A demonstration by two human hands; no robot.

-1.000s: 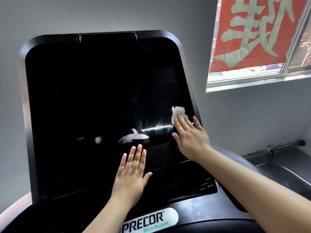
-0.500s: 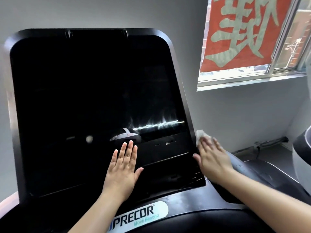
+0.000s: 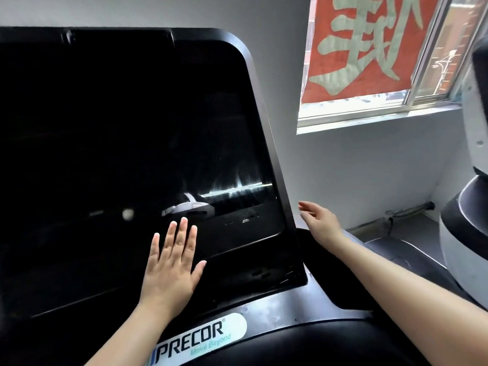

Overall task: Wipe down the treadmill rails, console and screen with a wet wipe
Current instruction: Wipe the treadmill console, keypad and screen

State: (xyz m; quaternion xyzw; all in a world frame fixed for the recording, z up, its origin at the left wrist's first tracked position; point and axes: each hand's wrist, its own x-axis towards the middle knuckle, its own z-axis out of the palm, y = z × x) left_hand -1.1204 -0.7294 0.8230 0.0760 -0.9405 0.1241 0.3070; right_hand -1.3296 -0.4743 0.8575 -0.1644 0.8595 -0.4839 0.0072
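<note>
From the head view, your left hand (image 3: 171,268) lies flat and open on the screen (image 3: 126,143) holding nothing, and may smear it, while your right hand (image 3: 318,220), off the frame's 3 o'clock edge, looks loosely open, the wet wipe unseen, so you could wipe without it.

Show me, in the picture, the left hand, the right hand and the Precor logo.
left hand (image 3: 171,270), head view, back of hand
right hand (image 3: 320,220), head view, back of hand
Precor logo (image 3: 190,339), head view, black letters
</note>
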